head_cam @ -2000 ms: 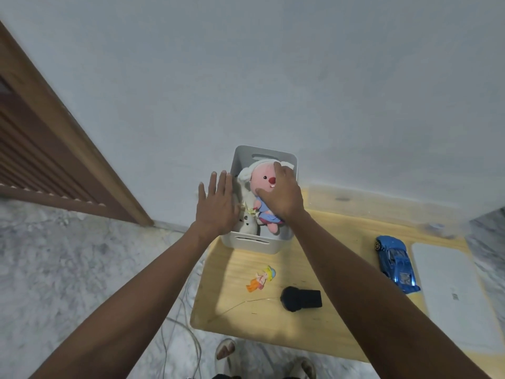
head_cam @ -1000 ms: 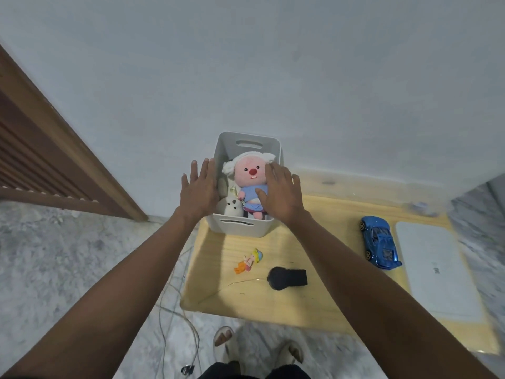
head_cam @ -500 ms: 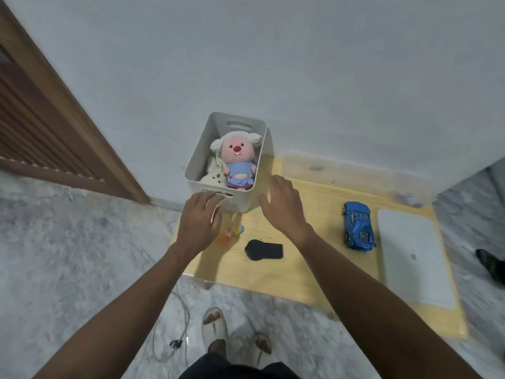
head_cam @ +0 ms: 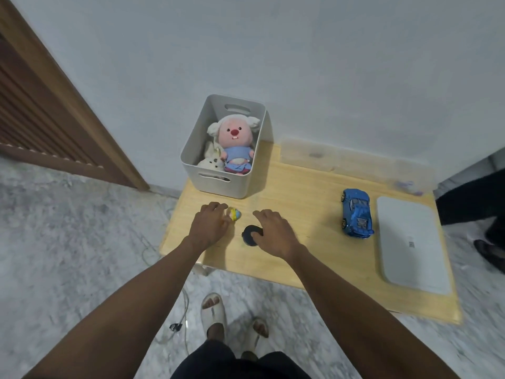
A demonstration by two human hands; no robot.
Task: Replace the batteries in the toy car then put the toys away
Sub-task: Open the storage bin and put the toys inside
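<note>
Tidying is the step in hand, I judge — left hand (head_cam: 209, 225) curls over the small figure (head_cam: 235, 213), right hand (head_cam: 274, 232) curls onto the black toy (head_cam: 250, 235). Both go next into the bin (head_cam: 218, 184); the blue car (head_cam: 356, 216) waits well apart.

- The small figure toy (head_cam: 235, 213) lies mostly under the left hand (head_cam: 210, 225); only its yellow and blue tip shows.
- The right hand (head_cam: 274, 233) covers most of the black object (head_cam: 250, 235), so what it is cannot be told.
- A pale plush (head_cam: 210, 162) in the grey bin (head_cam: 218, 184) sits half hidden behind the pink plush (head_cam: 236, 143).
- At the right edge, a dark-clothed person (head_cam: 472, 198) is cut off.
- A purple thing (head_cam: 407, 186) at the desk's (head_cam: 314, 192) far right is blurred.
</note>
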